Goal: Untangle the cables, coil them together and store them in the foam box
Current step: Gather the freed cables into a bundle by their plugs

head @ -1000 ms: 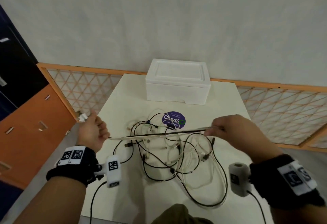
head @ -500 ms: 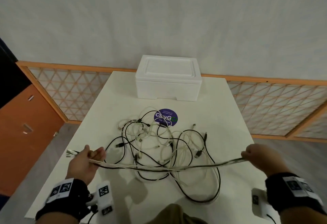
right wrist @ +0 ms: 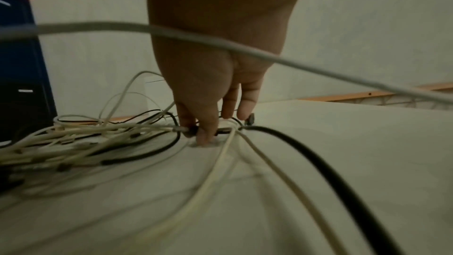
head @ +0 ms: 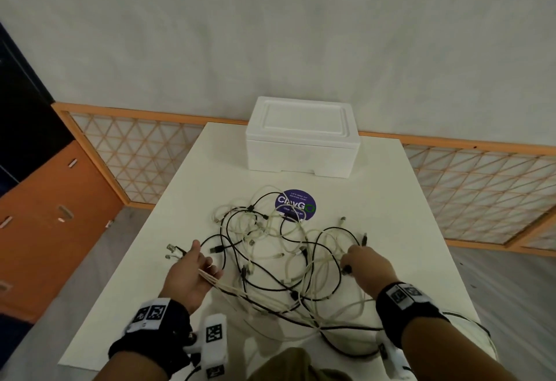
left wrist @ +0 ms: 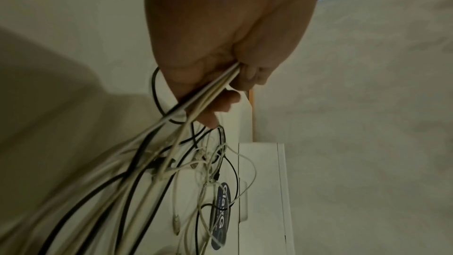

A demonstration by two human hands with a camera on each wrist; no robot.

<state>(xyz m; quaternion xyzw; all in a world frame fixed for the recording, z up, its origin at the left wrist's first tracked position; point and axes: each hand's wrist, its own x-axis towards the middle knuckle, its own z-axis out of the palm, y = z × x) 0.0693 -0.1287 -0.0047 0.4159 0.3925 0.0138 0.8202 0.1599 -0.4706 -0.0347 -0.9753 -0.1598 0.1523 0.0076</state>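
A tangle of white and black cables (head: 288, 248) lies in the middle of the white table (head: 421, 230). The white foam box (head: 302, 136) stands at the far edge with its lid on. My left hand (head: 207, 269) grips a bundle of several cables (left wrist: 215, 88), and their plugs (head: 171, 252) stick out to the left. My right hand (head: 349, 263) reaches down into the right side of the tangle. Its thumb and forefinger (right wrist: 196, 129) pinch a black plug (right wrist: 190, 131) on the tabletop. A loose white cable (right wrist: 220, 42) crosses in front of that wrist.
A round purple sticker (head: 295, 205) lies on the table between the box and the tangle. An orange-framed lattice screen (head: 481, 194) runs behind the table. An orange cabinet (head: 45, 215) stands to the left. Cable loops (head: 346, 347) hang near the table's near edge.
The bundle stretched taut between both hands now lies slack. My right hand let go of its end and moved inward onto the tangle. My left hand still holds its end.
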